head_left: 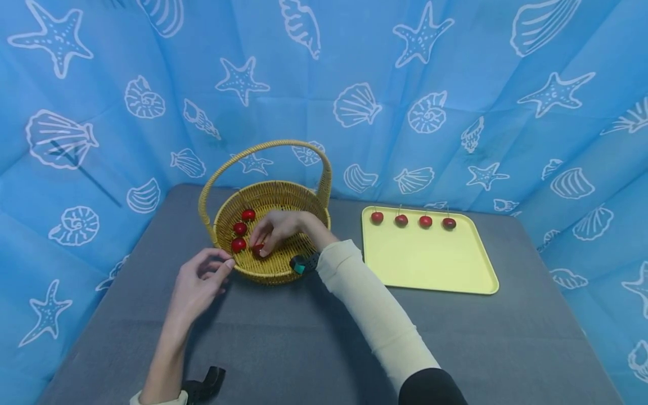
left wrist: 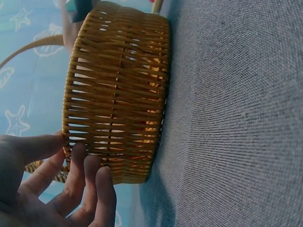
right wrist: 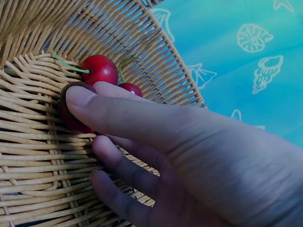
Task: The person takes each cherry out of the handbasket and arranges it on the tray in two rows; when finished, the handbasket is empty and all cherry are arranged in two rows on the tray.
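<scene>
Head view, risk: If the right hand [head_left: 279, 228] eases its pinch off-centre, the held cherry [head_left: 259, 251] could roll into the row of three cherries [head_left: 240, 229] just beside it; the round, smooth shape would be the cause.
Head view, hands: right one reaches inside the basket [head_left: 273, 275], narrow, pinching the held cherry; left hand [head_left: 199, 284] also narrow, thumb and index at the near-left rim.
Head view, cherry position: under the right fingertips, low in the basket, right of the row; left hand is near, outside the wall, toward the lower left.
Head view, surroundings: yellow tray [head_left: 430, 259] to the right, apart from the basket, four cherries [head_left: 401, 220] along its far edge; all on the grey table [head_left: 278, 349].
Left wrist view, risk: basket could tip or slide if the left hand tugs; cause would be a fingertip-only hold on one side.
Left wrist view, hands: left thumb and index pinch the rim, other fingers bent beside the outer wall.
Left wrist view, cherry position: can't make it out behind the wicker.
Right wrist view, risk: loose fingers could knock the neighbours; tight spacing would cause it.
Right wrist view, hands: right thumb presses the held cherry, opposing finger mostly hidden; lower fingers bent, holding nothing.
Right wrist view, cherry position: at the thumb tip; can't tell whether it touches the wicker.
</scene>
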`<state>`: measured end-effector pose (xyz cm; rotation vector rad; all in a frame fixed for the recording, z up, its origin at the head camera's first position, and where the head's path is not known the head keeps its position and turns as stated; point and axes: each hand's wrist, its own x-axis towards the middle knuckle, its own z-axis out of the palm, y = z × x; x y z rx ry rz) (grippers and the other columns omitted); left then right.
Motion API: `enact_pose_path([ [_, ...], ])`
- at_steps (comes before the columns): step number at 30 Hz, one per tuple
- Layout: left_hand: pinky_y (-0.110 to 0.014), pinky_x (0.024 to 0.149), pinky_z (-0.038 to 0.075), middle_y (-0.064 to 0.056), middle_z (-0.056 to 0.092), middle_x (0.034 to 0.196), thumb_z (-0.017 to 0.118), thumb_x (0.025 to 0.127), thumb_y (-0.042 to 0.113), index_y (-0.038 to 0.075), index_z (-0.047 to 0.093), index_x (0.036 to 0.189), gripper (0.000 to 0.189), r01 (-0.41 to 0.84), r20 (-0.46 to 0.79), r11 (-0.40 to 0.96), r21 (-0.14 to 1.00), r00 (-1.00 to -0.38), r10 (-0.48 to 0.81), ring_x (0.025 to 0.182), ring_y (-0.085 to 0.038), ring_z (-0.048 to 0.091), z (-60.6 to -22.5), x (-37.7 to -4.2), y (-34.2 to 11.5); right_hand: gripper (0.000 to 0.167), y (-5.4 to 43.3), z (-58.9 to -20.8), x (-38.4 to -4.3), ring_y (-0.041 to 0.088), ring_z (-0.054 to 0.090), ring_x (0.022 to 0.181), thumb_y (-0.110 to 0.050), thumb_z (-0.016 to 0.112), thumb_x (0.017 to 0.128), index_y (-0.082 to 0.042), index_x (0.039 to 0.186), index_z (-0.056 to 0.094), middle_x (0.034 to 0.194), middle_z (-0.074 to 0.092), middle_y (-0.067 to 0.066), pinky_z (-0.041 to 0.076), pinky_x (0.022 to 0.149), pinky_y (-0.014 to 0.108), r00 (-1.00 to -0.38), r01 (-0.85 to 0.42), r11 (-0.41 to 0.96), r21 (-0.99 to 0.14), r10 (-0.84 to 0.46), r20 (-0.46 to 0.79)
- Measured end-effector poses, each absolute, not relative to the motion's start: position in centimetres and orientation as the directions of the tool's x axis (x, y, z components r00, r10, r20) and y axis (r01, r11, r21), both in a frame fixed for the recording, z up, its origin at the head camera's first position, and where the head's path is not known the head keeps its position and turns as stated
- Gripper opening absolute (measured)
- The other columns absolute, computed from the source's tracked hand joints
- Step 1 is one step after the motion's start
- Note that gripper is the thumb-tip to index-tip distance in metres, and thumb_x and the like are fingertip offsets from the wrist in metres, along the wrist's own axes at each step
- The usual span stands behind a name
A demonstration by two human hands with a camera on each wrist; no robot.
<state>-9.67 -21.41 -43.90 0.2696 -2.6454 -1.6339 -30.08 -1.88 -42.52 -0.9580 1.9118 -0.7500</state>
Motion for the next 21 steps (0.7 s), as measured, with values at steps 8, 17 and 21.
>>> enact_pose_path([
  [8,-0.03,0.071,0.064,-0.023,0.077,0.121,0.069,0.108,0.035,0.013,0.067,0.128,0.03,-0.134,-0.068,0.444,0.886,-0.984,-0.163,0.086,-0.019,0.076,-43.9,-9.7,-21.3,0.033,-1.8,-42.3,-29.9,0.011,0.069,0.111,-0.011,0.08,0.098,-0.01,0.131,0.075,0.125,0.076,0.005,0.059,0.092,0.023,-0.365,-0.326,0.533,-0.781,-0.833,-0.416],
  [17,-0.031,0.072,0.065,-0.023,0.077,0.123,0.07,0.108,0.034,0.012,0.066,0.131,0.032,-0.15,-0.087,0.435,0.888,-0.983,-0.161,0.087,-0.019,0.077,-43.8,-9.7,-21.3,0.035,0.0,-41.1,-30.1,0.019,0.073,0.121,-0.011,0.075,0.1,-0.01,0.134,0.075,0.137,0.074,0.005,0.063,0.105,0.035,-0.425,-0.249,0.472,-0.846,-0.838,-0.343],
  [21,-0.03,0.072,0.065,-0.023,0.077,0.124,0.069,0.108,0.034,0.012,0.067,0.13,0.031,-0.165,-0.099,0.44,0.883,-0.98,-0.17,0.088,-0.02,0.077,-43.8,-9.7,-21.3,0.039,1.2,-40.1,-30.2,0.019,0.066,0.134,-0.018,0.079,0.096,-0.013,0.134,0.076,0.14,0.075,0.001,0.058,0.107,0.03,-0.451,-0.326,0.427,-0.843,-0.855,-0.258],
])
